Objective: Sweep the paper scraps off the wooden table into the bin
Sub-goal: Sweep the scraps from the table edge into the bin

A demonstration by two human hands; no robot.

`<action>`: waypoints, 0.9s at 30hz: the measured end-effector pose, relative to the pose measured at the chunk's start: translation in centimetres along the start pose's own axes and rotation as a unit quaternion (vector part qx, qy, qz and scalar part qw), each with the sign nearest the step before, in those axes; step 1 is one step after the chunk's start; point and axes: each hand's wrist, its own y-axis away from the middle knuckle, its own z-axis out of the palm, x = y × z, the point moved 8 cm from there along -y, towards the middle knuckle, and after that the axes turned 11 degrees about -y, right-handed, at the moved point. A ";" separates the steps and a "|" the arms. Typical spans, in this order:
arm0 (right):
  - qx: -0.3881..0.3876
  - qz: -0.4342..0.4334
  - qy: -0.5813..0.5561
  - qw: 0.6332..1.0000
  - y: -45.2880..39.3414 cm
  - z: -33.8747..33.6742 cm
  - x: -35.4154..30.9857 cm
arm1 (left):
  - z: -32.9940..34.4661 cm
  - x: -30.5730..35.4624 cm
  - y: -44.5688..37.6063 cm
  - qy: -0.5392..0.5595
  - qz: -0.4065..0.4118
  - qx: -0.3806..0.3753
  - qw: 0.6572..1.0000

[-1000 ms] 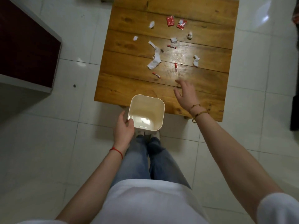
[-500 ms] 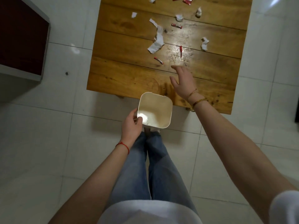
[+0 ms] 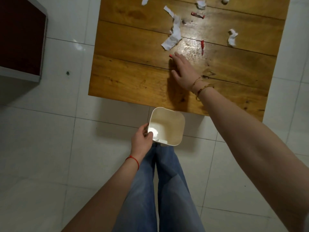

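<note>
The left hand (image 3: 142, 139) grips the rim of the cream bin (image 3: 172, 129) with its thumb curled over the edge, holding it just below the near edge of the desk (image 3: 127, 64). The right hand (image 3: 184, 71) lies flat on the wood with straight fingers and holds nothing. Its fingertips touch a small red scrap (image 3: 170, 55). A long white paper strip (image 3: 173, 33) lies just past them. More white and red scraps sit farther back.

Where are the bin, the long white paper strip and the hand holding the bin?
bin (image 3: 173, 114): head view, far rim.
long white paper strip (image 3: 173, 36): head view, wide lower part.
left hand (image 3: 142, 139): head view, back of hand, gripping the bin's corner.
</note>
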 end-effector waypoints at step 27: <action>0.074 -0.034 0.056 0.995 8.8 0.8 1.8 | 2.4 -0.7 -2.1 0.007 -0.043 0.001 0.999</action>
